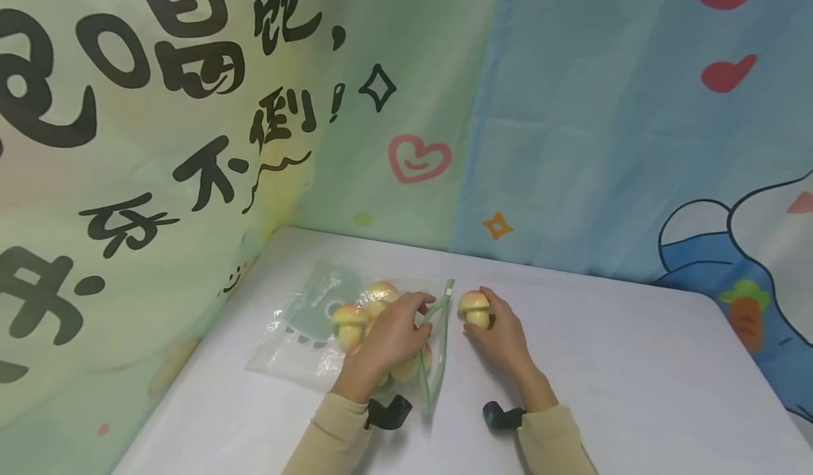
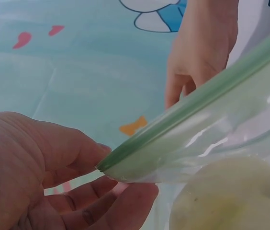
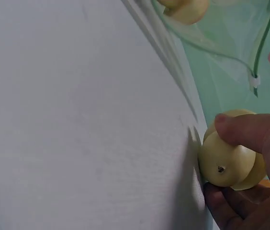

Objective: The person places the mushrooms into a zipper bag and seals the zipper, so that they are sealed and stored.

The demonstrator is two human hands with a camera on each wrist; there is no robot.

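A clear zip bag [image 1: 279, 351] with a green-edged mouth [image 1: 444, 348] lies on the table, holding several yellow toy mushrooms [image 1: 350, 325]. Over the bag, my left hand [image 1: 390, 337] pinches the rim at the mouth; the left wrist view shows thumb and fingers at the end of the green strip [image 2: 197, 105]. The mouth gapes toward the right. Just right of it, my right hand [image 1: 506, 337] grips another toy mushroom [image 1: 475, 307], cap up. In the right wrist view the thumb lies across this mushroom [image 3: 226, 158], whose stem end shows a small dark mark.
The white table [image 1: 610, 362] stretches to both sides. Behind it and on the left hangs a printed cloth backdrop [image 1: 571, 143]. A white slider [image 3: 254, 80] sits on the bag's green strip. Dark wrist-worn devices [image 1: 390, 413] are on both wrists.
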